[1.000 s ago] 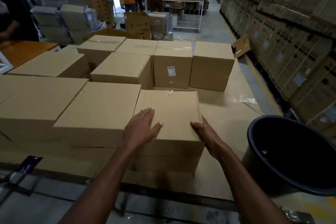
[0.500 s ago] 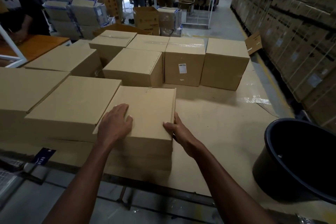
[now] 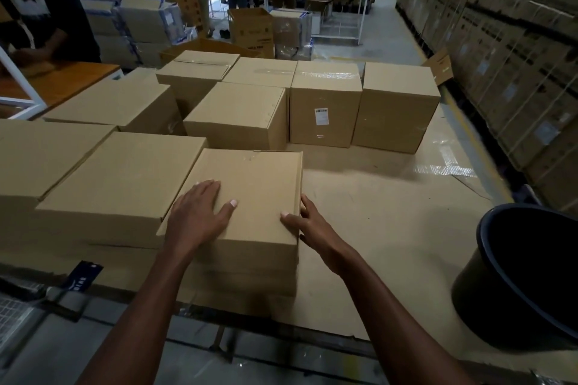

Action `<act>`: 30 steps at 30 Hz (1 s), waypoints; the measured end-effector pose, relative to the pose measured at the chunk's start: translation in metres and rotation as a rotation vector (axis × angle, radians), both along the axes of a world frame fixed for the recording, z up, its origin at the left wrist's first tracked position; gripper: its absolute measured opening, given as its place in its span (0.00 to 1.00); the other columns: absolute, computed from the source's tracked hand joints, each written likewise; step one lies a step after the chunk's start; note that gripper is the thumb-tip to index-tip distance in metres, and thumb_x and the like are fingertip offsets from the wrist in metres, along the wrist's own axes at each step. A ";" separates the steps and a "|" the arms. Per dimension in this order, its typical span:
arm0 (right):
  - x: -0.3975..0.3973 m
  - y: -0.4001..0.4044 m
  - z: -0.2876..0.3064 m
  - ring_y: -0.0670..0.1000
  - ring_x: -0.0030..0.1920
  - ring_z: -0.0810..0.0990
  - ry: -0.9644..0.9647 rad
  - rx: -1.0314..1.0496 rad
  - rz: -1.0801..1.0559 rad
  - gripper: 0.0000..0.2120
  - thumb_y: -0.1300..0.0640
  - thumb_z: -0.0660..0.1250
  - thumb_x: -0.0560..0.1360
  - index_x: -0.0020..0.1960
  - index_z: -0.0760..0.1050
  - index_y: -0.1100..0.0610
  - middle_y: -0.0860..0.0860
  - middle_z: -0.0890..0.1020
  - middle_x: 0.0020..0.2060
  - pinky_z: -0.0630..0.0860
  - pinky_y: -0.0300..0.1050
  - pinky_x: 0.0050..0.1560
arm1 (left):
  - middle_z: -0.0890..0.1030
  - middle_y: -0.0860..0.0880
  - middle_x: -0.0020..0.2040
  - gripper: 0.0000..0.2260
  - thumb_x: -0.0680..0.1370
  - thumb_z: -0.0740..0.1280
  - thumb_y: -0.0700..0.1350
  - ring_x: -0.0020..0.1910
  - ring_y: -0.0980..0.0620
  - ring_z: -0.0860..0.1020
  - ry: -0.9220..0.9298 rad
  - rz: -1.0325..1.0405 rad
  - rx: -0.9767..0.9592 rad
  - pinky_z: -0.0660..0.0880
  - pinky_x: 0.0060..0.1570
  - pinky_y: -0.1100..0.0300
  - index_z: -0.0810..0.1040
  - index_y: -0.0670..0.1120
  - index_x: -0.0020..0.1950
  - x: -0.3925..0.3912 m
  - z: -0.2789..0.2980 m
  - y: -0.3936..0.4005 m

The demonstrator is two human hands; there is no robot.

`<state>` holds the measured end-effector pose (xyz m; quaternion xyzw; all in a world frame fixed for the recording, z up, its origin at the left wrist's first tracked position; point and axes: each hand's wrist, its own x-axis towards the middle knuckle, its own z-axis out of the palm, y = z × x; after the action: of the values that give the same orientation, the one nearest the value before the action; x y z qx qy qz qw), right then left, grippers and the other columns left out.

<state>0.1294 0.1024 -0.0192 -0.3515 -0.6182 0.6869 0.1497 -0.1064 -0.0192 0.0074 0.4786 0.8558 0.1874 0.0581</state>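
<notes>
A plain brown cardboard box (image 3: 250, 184) stands closest to me on a flat cardboard sheet (image 3: 375, 228). My left hand (image 3: 197, 216) lies flat on the box's top near its front left corner, fingers straight and spread. My right hand (image 3: 308, 223) presses against the box's right side at the top edge, with the thumb on the top face and the fingers down the side. The box touches a larger box (image 3: 125, 178) on its left.
Several more brown boxes (image 3: 325, 100) stand in rows behind and to the left. A black tub (image 3: 516, 266) sits at the right. Stacked cartons (image 3: 516, 40) line the right wall. People work at a table (image 3: 56, 81) on the left and at far benches.
The box under my hands has slid left against the larger box, and both hands moved with it. The view has shifted a little to the left.
</notes>
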 end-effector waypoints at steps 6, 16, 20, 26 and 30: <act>0.016 0.015 0.007 0.55 0.77 0.67 -0.114 0.072 -0.092 0.41 0.35 0.68 0.78 0.84 0.53 0.45 0.52 0.61 0.82 0.70 0.52 0.71 | 0.69 0.50 0.77 0.27 0.80 0.66 0.62 0.73 0.46 0.70 -0.121 -0.005 0.090 0.66 0.72 0.37 0.70 0.54 0.77 0.024 0.014 0.025; 0.055 0.104 0.042 0.56 0.80 0.62 -0.167 0.321 -0.204 0.37 0.33 0.62 0.80 0.83 0.55 0.44 0.51 0.60 0.82 0.66 0.61 0.75 | 0.69 0.49 0.78 0.27 0.81 0.67 0.59 0.76 0.47 0.68 -0.279 -0.069 0.261 0.70 0.72 0.41 0.69 0.52 0.78 0.095 0.042 0.104; 0.055 0.144 0.061 0.56 0.79 0.64 -0.137 0.334 -0.175 0.35 0.36 0.61 0.82 0.83 0.57 0.48 0.53 0.61 0.82 0.66 0.59 0.75 | 0.69 0.48 0.78 0.28 0.81 0.67 0.59 0.74 0.48 0.69 -0.312 -0.053 0.284 0.69 0.67 0.52 0.69 0.50 0.78 0.100 0.057 0.129; 0.030 0.188 0.069 0.57 0.78 0.65 -0.118 0.298 -0.113 0.35 0.37 0.61 0.82 0.83 0.56 0.50 0.55 0.62 0.81 0.68 0.59 0.74 | 0.69 0.45 0.77 0.28 0.81 0.66 0.59 0.75 0.46 0.69 -0.320 0.000 0.284 0.68 0.65 0.53 0.69 0.48 0.78 0.075 0.065 0.161; -0.008 0.207 0.068 0.58 0.77 0.66 -0.129 0.284 -0.061 0.36 0.36 0.60 0.82 0.83 0.56 0.52 0.56 0.62 0.81 0.69 0.58 0.72 | 0.69 0.45 0.77 0.28 0.82 0.66 0.59 0.76 0.45 0.68 -0.344 0.020 0.269 0.68 0.67 0.48 0.69 0.48 0.78 0.044 0.066 0.184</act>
<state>0.1219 0.3096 0.0490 -0.3887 -0.7065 0.5637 0.1789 -0.0624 0.1651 0.0730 0.4346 0.8053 0.3794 0.1369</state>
